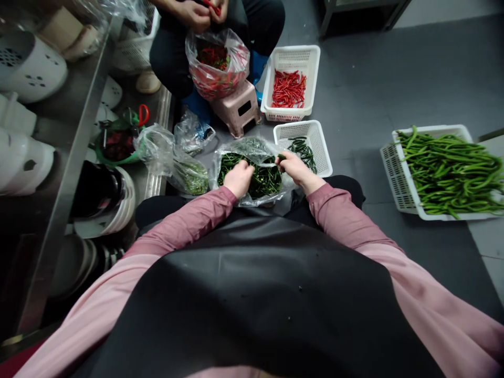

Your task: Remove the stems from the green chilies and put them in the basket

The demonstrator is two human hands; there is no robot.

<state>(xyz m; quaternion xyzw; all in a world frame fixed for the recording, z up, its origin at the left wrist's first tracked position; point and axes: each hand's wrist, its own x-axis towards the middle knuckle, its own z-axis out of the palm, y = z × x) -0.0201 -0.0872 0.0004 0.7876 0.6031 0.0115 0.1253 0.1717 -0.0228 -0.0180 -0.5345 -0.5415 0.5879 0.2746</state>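
Note:
A clear plastic bag [252, 144] full of dark green chili peppers [264, 181] stands open between my knees. Over its left part, my left hand [238, 178] has its fingers drawn together at the peppers; what they pinch, if anything, is hidden. My right hand [293, 166] is closed at the bag's right rim, with dark green chilies showing at its fingertips. Just beyond that hand, a small white basket [323, 152] contains more green chilies [303, 149]. Left of the open bag lies another clear bag [192, 176] with small green pieces inside.
Opposite, a person's hands [202, 13] hold red chilies above a bag of red chilies [218, 73] on a pink stool [238, 107]. A white basket [313, 68] holds red chilies. Long green peppers [449, 170] fill a basket at right. Metal shelving [79, 152] with containers runs along the left.

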